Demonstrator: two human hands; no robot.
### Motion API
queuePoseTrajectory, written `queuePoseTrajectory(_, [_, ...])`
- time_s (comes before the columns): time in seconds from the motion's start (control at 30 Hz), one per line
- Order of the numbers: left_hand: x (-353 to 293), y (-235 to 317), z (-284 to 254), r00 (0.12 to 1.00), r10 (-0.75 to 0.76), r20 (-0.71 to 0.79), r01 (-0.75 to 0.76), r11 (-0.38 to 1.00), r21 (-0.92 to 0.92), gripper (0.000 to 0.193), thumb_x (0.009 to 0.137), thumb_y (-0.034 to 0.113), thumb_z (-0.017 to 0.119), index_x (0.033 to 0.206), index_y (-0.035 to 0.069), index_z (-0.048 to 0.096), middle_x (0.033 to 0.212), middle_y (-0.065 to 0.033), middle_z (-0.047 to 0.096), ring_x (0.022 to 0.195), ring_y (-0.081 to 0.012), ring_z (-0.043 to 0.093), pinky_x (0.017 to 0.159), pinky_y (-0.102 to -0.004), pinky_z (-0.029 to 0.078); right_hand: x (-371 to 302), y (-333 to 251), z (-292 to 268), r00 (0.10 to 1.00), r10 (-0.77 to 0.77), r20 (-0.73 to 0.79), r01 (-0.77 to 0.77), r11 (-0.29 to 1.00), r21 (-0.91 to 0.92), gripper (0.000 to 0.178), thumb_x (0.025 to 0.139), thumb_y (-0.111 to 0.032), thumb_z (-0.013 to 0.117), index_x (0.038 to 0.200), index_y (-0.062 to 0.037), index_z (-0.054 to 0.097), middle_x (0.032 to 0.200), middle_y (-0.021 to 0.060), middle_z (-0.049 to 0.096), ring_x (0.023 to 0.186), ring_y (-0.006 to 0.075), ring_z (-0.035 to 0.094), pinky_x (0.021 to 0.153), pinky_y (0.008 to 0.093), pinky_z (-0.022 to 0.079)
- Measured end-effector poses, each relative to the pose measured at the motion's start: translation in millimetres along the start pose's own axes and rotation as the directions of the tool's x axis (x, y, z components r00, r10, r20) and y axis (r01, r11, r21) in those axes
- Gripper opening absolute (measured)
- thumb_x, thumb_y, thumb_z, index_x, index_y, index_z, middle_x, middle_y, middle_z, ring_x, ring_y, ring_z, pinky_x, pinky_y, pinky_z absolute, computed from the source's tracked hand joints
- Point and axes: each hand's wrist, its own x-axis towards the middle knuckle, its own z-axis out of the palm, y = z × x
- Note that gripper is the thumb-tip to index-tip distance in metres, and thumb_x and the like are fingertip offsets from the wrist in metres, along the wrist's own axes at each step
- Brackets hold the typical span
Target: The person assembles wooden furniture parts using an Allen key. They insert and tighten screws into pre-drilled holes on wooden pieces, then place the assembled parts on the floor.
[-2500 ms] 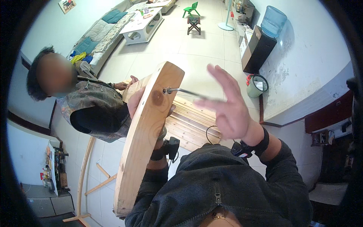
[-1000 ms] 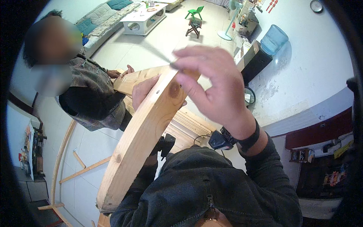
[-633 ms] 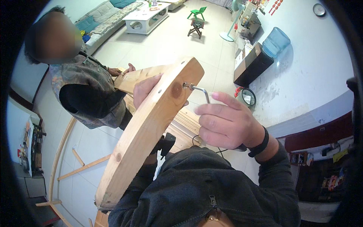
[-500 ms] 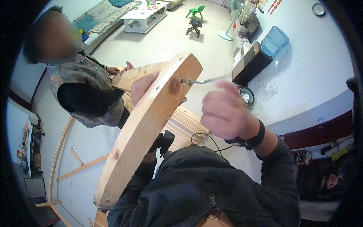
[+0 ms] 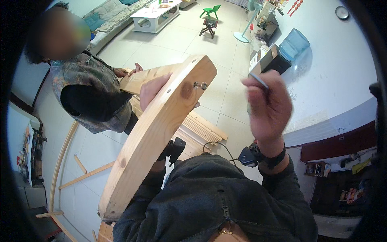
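A thick pale wooden beam [image 5: 145, 141] slants across the middle, its far end raised. My left hand [image 5: 154, 89] is wrapped round it near the top, where a second wooden piece [image 5: 141, 78] meets it from the left; the beam hides most of the fingers. A metal bolt [image 5: 200, 85] sticks partly out of a hole by the beam's far end, close to a dark knot. Off to the right of the bolt, apart from it, my right hand [image 5: 269, 107] is closed on a bent metal hex key [image 5: 259, 80], slightly blurred.
At the left a person [image 5: 90, 92] has hands by the second piece's far end. Wooden slats [image 5: 203, 129] lie stacked on the floor beneath, with a black cable [image 5: 225, 147] beside them. A curved wooden strip [image 5: 60, 161] lies left. A water dispenser [image 5: 272, 64] stands right.
The hex key has come out of the bolt head. My right hand has moved right and turned upward with it. My left hand and the beam have hardly moved.
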Motion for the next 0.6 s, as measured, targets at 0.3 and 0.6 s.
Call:
queuePoseTrajectory(0.3, [-7, -1, 3, 0.952, -0.284, -0.115, 0.257, 0.944, -0.208, 0.063, 0.055, 0.022, 0.088, 0.109, 0.004, 0.060, 0.099, -0.0090, 0.064, 0.091, -0.0253, 0.060, 0.083, -0.0368, 0.044, 8, -5, 30, 0.918, 0.011, 0.396, 0.178, 0.881, -0.437, 0.030, 0.071, -0.023, 0.080, 0.090, -0.0057, 0.064, 0.079, 0.0062, 0.066, 0.069, 0.0162, 0.065, 0.060, 0.0249, 0.051])
queuePoseTrajectory(0.6, [1, -4, -4, 0.995, 0.003, -0.099, 0.010, 0.991, 0.130, 0.069, 0.051, 0.029, 0.090, 0.110, 0.008, 0.059, 0.098, -0.0067, 0.065, 0.089, -0.0241, 0.061, 0.081, -0.0348, 0.042, 13, -9, 27, 0.889, 0.046, 0.456, 0.143, 0.918, -0.370, 0.026, 0.074, -0.005, 0.073, 0.097, -0.0057, 0.061, 0.083, 0.0079, 0.065, 0.073, 0.0212, 0.065, 0.062, 0.0290, 0.051])
